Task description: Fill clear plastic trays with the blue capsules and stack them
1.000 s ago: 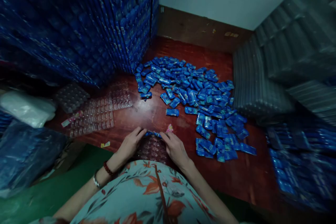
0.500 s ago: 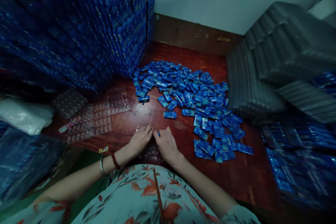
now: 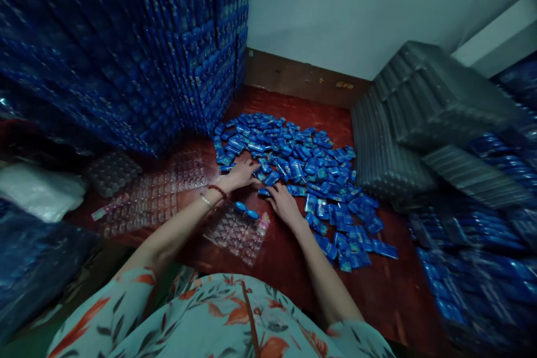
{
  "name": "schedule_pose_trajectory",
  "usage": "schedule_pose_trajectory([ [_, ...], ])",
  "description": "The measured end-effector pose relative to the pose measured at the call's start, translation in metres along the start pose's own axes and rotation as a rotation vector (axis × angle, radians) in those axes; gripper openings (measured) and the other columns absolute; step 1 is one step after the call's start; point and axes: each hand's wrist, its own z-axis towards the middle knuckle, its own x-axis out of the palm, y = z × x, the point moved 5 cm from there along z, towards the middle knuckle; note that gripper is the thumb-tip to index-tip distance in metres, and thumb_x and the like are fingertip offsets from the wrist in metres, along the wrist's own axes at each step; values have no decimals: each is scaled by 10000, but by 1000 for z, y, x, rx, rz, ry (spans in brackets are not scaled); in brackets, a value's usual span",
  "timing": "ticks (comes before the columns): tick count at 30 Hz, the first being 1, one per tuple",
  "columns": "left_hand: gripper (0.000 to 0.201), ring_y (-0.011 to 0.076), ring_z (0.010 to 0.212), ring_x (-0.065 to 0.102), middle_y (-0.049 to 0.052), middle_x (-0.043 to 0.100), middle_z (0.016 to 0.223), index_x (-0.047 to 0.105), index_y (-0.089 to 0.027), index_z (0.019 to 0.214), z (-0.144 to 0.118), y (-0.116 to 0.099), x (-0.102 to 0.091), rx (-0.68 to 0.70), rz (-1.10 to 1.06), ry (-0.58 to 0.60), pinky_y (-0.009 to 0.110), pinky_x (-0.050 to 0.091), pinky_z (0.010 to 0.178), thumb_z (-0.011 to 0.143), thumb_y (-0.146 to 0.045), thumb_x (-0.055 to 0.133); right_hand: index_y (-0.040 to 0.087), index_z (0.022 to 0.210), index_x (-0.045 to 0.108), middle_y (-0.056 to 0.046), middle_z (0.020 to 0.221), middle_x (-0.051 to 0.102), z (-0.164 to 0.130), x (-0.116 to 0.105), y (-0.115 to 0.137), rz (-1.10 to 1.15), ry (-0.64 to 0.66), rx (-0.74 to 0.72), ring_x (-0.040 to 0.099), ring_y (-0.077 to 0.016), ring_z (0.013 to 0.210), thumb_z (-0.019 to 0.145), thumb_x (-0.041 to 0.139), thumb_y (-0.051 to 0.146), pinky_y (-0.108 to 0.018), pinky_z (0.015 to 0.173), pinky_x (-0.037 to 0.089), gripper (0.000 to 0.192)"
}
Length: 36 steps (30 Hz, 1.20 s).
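At the near edge of a loose pile of small blue packets, my left hand stretches forward with its fingers apart, touching packets. My right hand is just right of it, fingers spread and bent, with the tips at a single blue packet. Whether either hand grips a packet is hard to see. Below both hands lies a clear plastic blister tray with rows of cavities. Two blue oval pieces sit along its far edge, and a pink-and-yellow label shows at its right corner.
More clear trays lie on the red-brown table at the left. Tall stacks of filled blue packs rise behind them. Grey stacked trays stand at the right, with blue packs beside them. A white plastic bag is far left.
Both hands have left the tray near my body and reached forward to the packets. The tray is now uncovered, showing two blue pieces at its far edge. The view has tilted upward slightly.
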Motion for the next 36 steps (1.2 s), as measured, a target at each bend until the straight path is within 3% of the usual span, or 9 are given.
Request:
schedule_pose_trajectory([
  [5,168,264,973,517,139,580,997,634,-113,970,13,7,16,-9,13,-41,395,393,870,839,-159,539,162,1198,482,-97,1069,608,-35,1,-10,431,-212,135,583,-205,994,872,489,222,-346,837,479,332],
  [7,166,261,999,498,136,569,1005,632,-120,947,-3,15,13,-34,9,-72,410,383,894,860,-153,495,178,1153,491,-62,982,638,-62,-4,-9,633,-251,204,621,-191,886,844,550,306,-314,758,506,340],
  [11,225,241,1018,501,125,545,1096,595,-144,1051,-59,23,-8,-105,-152,-222,400,410,892,893,-225,458,205,987,587,-19,871,652,-99,-1,25,787,-125,157,627,-160,753,834,570,337,-258,652,516,203],
  [15,322,182,904,580,62,602,1038,513,-171,1170,-123,20,-22,-272,-547,-330,306,470,790,887,-322,483,209,1201,518,-91,1143,606,-95,7,57,612,-185,38,570,-206,1071,894,422,174,-372,909,480,324],
  [18,292,150,748,577,21,621,883,566,-168,1042,-162,12,-21,-412,-554,-331,250,469,669,839,-377,567,185,1237,498,-130,1171,571,-81,9,62,356,-139,-12,529,-229,1120,850,368,51,-410,932,469,429],
  [20,216,138,719,560,11,600,821,601,-172,959,-177,2,-18,-379,-502,-333,239,464,661,851,-355,559,185,1196,530,-126,1115,578,-72,5,62,216,-33,-72,545,-222,1058,822,362,4,-387,895,486,448],
  [26,313,192,898,532,65,569,968,510,-189,1183,-178,-26,0,-251,-307,-252,337,471,809,880,-151,443,218,1096,569,-85,1063,591,-59,-20,71,55,171,-271,558,-192,1024,850,378,1,-368,934,441,380],
  [29,250,191,843,518,61,569,910,530,-167,1104,-170,-34,3,-238,-272,-189,332,477,758,871,-131,445,228,1053,579,-73,1044,604,-56,-25,82,16,189,-286,565,-183,1024,874,383,31,-371,953,419,330],
  [36,266,199,952,502,97,599,1055,539,-181,1137,-165,-58,-3,45,-246,-175,358,484,807,912,-142,404,189,1012,595,-102,952,627,-54,-22,91,-63,261,-312,610,-202,896,896,394,79,-361,869,446,257],
])
